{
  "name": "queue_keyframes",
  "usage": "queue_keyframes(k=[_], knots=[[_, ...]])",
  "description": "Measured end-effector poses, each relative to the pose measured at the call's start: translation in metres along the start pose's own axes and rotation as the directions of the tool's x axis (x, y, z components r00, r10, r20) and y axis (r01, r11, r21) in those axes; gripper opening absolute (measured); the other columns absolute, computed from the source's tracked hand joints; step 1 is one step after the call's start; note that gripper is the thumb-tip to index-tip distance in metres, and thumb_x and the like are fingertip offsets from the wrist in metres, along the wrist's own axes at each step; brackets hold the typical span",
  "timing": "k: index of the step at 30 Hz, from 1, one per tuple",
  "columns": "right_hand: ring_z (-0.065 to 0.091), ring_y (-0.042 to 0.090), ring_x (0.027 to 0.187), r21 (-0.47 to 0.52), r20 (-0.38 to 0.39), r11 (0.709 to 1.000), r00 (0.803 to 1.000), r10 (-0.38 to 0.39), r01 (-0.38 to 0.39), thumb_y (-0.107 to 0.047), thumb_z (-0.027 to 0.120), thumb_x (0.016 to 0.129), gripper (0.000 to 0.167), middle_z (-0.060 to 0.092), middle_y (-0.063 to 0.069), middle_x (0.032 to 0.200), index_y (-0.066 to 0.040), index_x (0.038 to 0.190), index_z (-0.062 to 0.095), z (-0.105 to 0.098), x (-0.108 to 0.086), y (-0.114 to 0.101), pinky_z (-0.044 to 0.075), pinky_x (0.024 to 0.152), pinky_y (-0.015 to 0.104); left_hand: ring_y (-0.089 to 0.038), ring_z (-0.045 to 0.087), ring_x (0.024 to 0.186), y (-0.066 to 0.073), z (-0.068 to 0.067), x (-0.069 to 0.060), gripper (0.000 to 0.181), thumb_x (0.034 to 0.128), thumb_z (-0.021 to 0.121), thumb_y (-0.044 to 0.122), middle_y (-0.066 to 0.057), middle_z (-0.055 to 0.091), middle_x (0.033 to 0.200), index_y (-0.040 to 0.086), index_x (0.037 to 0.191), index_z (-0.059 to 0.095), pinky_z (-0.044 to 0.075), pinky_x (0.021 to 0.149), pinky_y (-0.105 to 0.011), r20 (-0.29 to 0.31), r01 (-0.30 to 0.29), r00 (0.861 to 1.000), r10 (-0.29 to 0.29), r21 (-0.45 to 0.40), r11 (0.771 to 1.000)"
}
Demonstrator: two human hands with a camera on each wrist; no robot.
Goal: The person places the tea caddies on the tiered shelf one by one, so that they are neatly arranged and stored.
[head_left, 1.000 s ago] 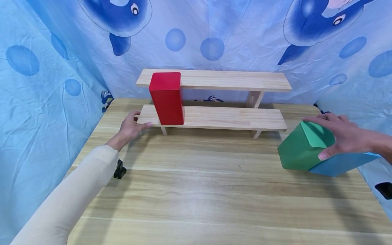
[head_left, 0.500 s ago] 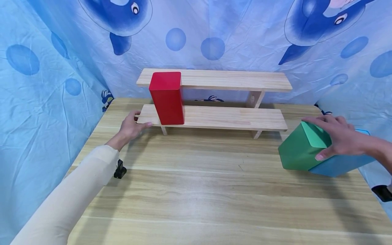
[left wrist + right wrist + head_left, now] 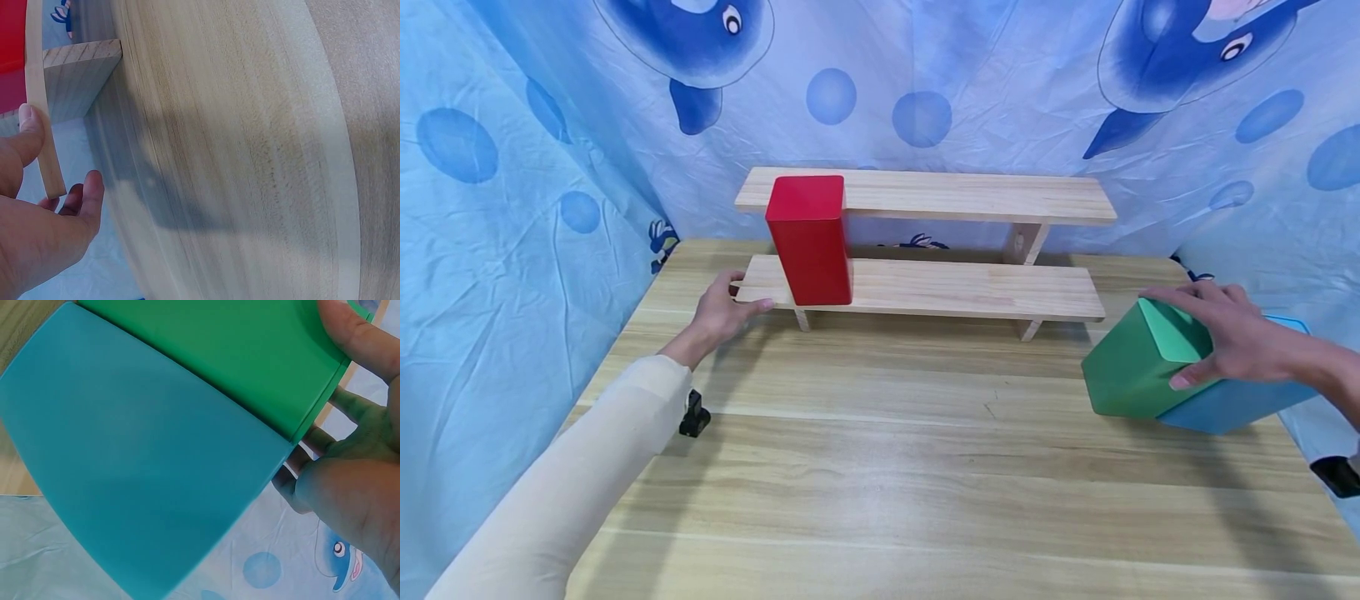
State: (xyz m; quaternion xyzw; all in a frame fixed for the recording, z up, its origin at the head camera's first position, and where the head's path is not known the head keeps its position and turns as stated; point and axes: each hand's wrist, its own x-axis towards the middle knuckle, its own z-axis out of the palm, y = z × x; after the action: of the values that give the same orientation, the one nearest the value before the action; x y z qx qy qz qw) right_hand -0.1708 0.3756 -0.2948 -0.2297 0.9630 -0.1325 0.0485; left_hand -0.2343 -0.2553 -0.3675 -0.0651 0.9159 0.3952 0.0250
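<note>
A two-tier wooden shelf stands at the back of the table. At its lower board's left end, my left hand grips the wood; the left wrist view shows the thumb on the board's narrow edge. A tall red box is upright on the lower board, near that hand. To the right, my right hand spans the top of a tilted green box and holds it, thumb on one side, other fingers partly hidden behind. A blue box leans tilted against the green one, partly covered by the hand.
The wood-grain tabletop stretches in front of the shelf. Blue curtains printed with whales and bubbles hang behind and at both sides. The shelf's upper board lies behind and above the lower one.
My right hand has shifted slightly left over the green box, and the blue box's rim now shows behind it. My left hand, the shelf and the red box stay in place.
</note>
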Motion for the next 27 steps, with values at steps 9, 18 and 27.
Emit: queue_keyframes(k=[9,18,27], knots=[[0.03,0.041,0.103,-0.005,-0.02,1.0,1.0,-0.018,0.018,-0.025,0.095,0.053,0.11,0.037,0.028,0.124,-0.002,0.144,0.036,-0.001,0.0,-0.003,0.022,0.073,0.051,-0.041,0.038,0.122,0.0,0.0,0.0,0.078,0.0892,0.07,0.031,-0.029,0.037,0.139,0.0,0.147,0.026,0.039,0.098,-0.052,0.001,0.003,1.0,-0.003,0.009,1.0],[0.029,0.045,0.105,-0.002,-0.007,1.0,1.0,-0.014,0.014,-0.027,0.094,0.055,0.108,0.035,0.031,0.129,-0.003,0.143,0.037,-0.006,0.002,-0.01,0.029,0.07,0.051,-0.041,0.038,0.122,0.001,0.0,0.0,0.079,0.089,0.07,0.031,-0.029,0.037,0.139,0.0,0.147,0.026,0.039,0.098,-0.052,0.001,0.005,1.0,-0.005,0.007,1.0],[0.028,0.047,0.108,0.018,0.011,1.0,1.0,-0.004,0.004,-0.027,0.094,0.054,0.107,0.035,0.032,0.13,-0.004,0.143,0.039,-0.011,0.004,-0.018,0.025,0.074,0.053,-0.041,0.038,0.123,0.001,-0.001,0.0,0.08,0.0892,0.069,0.033,-0.029,0.036,0.14,0.001,0.148,0.025,0.039,0.098,-0.053,0.01,0.008,1.0,-0.008,0.0,1.0]])
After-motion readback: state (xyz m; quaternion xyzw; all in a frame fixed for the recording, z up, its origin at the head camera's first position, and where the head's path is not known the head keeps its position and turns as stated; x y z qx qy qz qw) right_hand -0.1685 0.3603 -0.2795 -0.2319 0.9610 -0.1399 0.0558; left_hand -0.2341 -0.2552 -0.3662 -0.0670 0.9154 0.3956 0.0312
